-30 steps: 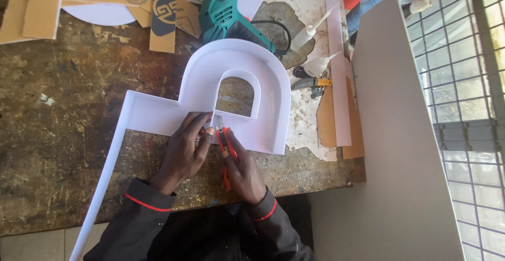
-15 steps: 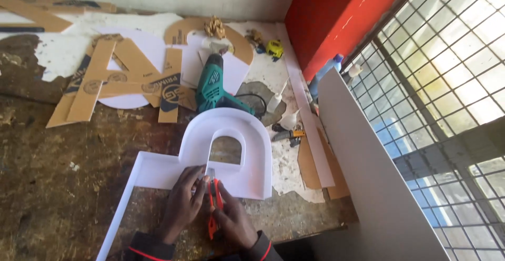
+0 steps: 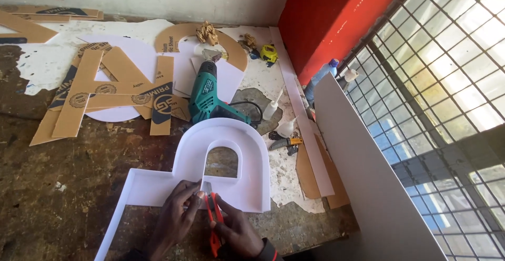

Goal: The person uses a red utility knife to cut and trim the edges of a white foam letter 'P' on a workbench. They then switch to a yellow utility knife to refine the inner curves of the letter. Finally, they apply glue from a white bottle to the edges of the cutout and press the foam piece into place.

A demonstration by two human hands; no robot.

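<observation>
The counter (image 3: 63, 187), dark, worn and scuffed, is filling most of the frame, with its right edge running from the upper middle down toward the lower right, where a pale grey board (image 3: 368, 187) is leaning beside a barred window (image 3: 447, 82). A red wall section (image 3: 331, 19) is standing in the upper right of the frame. The left and lower left of the counter are lying mostly bare, giving open room there, while the upper half is crowded.

A white arch-shaped letter form (image 3: 226, 140) is lying in the lower middle of the frame, its curved top pointing up-frame and a long white strip running off its left foot toward the lower left edge. Brown cardboard letter cutouts (image 3: 115, 90) are lying in the upper left, overlapping a white sheet. A teal power drill (image 3: 210, 95) is resting just above the arch, nearly touching its top rim.

The left hand (image 3: 176, 219) is pressing its fingers down on the lower inner edge of the arch. The right hand (image 3: 236, 229) is closed around a red utility knife (image 3: 214, 224), whose blade tip is meeting that same edge beside the left fingertips. Small glue bottles (image 3: 273, 108) and pliers (image 3: 284, 144) are lying to the right of the arch.
</observation>
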